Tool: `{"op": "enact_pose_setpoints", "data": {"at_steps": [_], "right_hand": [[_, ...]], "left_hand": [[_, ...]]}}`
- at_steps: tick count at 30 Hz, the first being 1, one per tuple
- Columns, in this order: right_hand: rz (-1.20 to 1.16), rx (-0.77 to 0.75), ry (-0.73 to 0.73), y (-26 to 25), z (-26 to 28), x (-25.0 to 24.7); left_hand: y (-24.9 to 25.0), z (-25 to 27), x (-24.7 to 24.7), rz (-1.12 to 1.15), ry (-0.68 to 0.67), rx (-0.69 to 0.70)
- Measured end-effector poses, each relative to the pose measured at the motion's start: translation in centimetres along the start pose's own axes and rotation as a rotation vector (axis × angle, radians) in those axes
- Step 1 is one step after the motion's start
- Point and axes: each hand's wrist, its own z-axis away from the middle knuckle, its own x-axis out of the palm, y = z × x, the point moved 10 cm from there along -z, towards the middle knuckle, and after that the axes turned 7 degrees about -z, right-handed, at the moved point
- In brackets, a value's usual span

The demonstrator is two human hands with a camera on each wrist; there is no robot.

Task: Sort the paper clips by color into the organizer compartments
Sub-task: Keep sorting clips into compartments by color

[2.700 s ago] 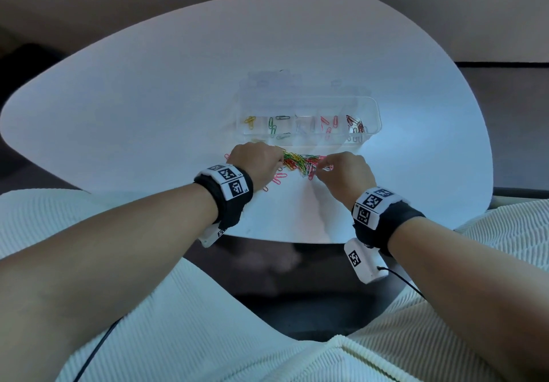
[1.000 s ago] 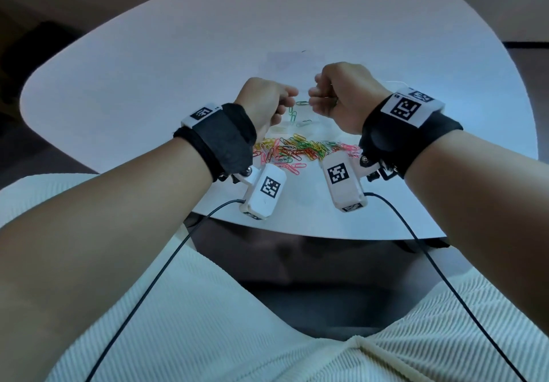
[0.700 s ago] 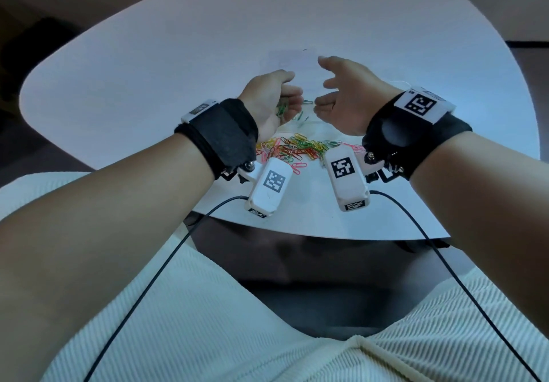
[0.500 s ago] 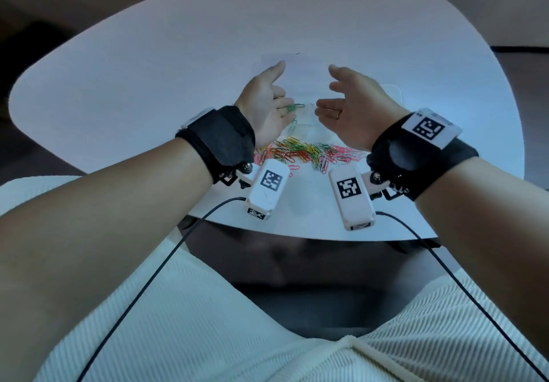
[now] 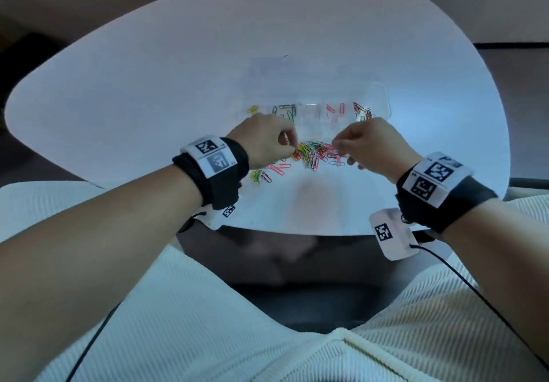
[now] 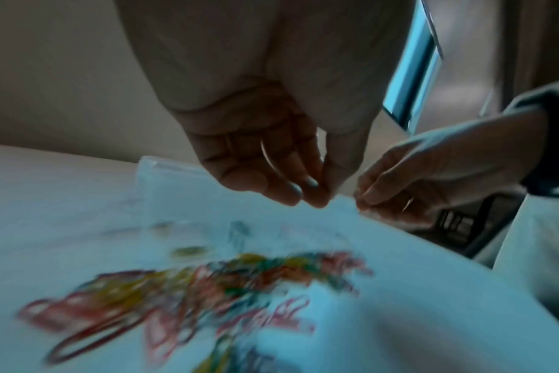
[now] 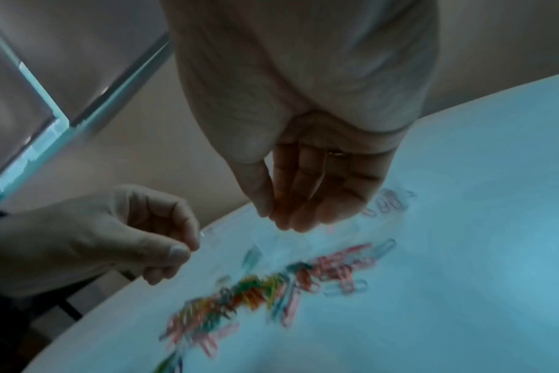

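A clear organizer (image 5: 380, 96) lies across the white table (image 5: 148, 84). It holds yellow clips (image 5: 253, 109) at its left end, green clips (image 5: 285, 111), pink clips (image 5: 337, 110) and dark red clips (image 5: 361, 110). A mixed pile of clips (image 5: 312, 156) lies in front of it. My left hand (image 5: 292, 141) hovers over the pile's left side, thumb against curled fingers (image 6: 313, 199), with nothing seen between them. My right hand (image 5: 337, 144) hovers over the pile's right side, fingers curled to the thumb (image 7: 262, 202). A reddish smear shows there; I cannot tell whether it is a clip.
Stray yellow and pink clips (image 5: 261, 175) lie at the pile's near left. The table's near edge (image 5: 297, 233) is close behind my wrists, and my lap in pale ribbed cloth (image 5: 208, 322) lies below it. Both wrist views are motion-blurred.
Both hands were raised and spread half a second ago, the left with a green clip. They have come down over the pile with fingers curled, and the organizer is in view again.
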Motion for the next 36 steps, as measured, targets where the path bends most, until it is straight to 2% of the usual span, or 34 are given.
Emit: {"op": "enact_pose_setpoints", "data": {"at_steps": [4, 7, 12, 19, 22, 24, 31, 36], "right_hand": [[0.188, -0.072, -0.054, 0.6, 0.5, 3.1], [0.316, -0.101, -0.035, 1.1, 0.2, 5.3], [0.448, -0.169, 0.041, 1.7, -0.4, 5.6], [0.329, -0.119, 0.056, 2.8, -0.7, 5.6], [0.252, -0.052, 0.121, 3.5, -0.7, 4.9], [0.282, -0.019, 0.137, 3.9, -0.8, 4.6], [0.358, 0.010, 0.070, 3.8, -0.9, 4.9], [0.296, 0.071, -0.040, 4.4, -0.5, 5.8]], "left_hand": [[-2.2, -0.1, 3.2, -0.276, -0.149, -0.008], [-2.8, -0.4, 3.8, -0.289, -0.142, -0.007], [-1.8, -0.6, 4.1, -0.260, -0.123, 0.046], [-1.8, -0.9, 5.0, -0.383, -0.148, 0.077], [-2.1, -1.1, 4.9, -0.364, -0.110, 0.068], [-1.8, -1.2, 4.8, -0.362, -0.075, 0.091], [1.0, -0.5, 6.5, -0.612, -0.100, 0.298], [1.3, -0.5, 7.3, -0.683, -0.130, 0.270]]}}
